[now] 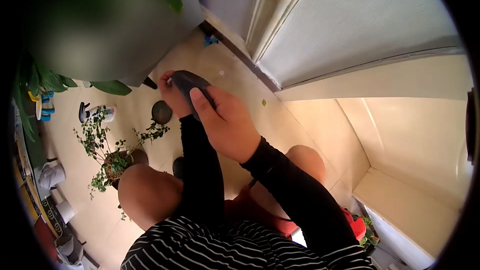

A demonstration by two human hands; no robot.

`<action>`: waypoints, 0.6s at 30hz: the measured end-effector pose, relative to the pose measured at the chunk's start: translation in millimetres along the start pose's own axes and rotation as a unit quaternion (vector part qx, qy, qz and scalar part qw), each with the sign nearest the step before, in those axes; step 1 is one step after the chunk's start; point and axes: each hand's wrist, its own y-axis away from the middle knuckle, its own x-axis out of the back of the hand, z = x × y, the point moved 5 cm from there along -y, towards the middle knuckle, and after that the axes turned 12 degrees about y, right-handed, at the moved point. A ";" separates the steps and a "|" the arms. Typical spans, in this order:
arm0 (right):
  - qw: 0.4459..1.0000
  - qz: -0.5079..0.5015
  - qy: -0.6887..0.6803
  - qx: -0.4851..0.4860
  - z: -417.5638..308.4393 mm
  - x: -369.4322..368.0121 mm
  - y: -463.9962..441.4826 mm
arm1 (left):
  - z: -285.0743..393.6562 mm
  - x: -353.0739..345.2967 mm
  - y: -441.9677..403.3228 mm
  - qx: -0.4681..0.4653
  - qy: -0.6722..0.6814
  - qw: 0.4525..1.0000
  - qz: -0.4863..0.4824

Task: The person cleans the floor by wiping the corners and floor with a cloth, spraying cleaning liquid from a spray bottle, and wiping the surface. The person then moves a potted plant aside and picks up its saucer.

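Note:
A dark grey, shallow, curved piece (187, 81), like a small dish or saucer, is held up in front of me between both hands. My right hand (227, 120) grips its near side, with the thumb lying along the surface. Behind it, my left hand (172, 96) has its fingers bent at the far edge; the dark piece covers part of that hand. Below on the floor, to the left, is a dark round dish (161, 112). A leafy plant in a brown pot (137, 157) stands by my left knee.
A white spray bottle (102, 114) is on the floor at left. Large green leaves (111, 87) and a blurred grey round shape fill the upper left. A grey watering can (51, 175) is at far left. A pale door (360, 25) and wall border the right.

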 end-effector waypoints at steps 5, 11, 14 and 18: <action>0.997 0.026 0.060 0.035 23.6 -19.7 11.1 | -84.9 14.4 27.1 0.180 0.091 0.979 0.041; 0.996 0.065 0.061 -0.015 44.1 2.3 -4.5 | -130.6 -9.7 60.4 0.224 -0.001 0.972 0.076; 0.992 0.064 0.069 -0.088 54.2 18.0 -12.8 | -97.9 -13.3 68.7 0.088 -0.350 0.913 0.189; 0.993 0.076 -0.007 -0.089 63.8 14.7 -23.1 | -138.5 -12.9 66.8 0.289 0.005 0.956 -0.050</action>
